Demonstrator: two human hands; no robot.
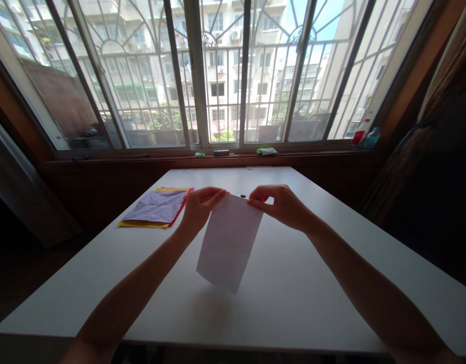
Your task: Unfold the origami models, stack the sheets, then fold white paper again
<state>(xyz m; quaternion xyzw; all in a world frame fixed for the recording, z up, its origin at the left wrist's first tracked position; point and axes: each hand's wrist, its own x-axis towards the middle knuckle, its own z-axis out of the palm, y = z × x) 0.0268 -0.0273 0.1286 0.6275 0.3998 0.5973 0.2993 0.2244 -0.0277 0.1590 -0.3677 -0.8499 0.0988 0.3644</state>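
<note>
Fingers: left hand and right hand each pinch, fingers closed, a top corner of the white paper sheet, which hangs clear above the middle of the bench.
Doing it well: judged from the grip, even tension across the top edge and level corners would keep the sheet flat.
Nearby: a stack of coloured papers lies near the bench's far left edge.
Hard to tell: a small dark object behind the sheet; faint creases; items on the windowsill.

White sheet of paper, white table, lilac sheet over yellow and red sheets
</note>
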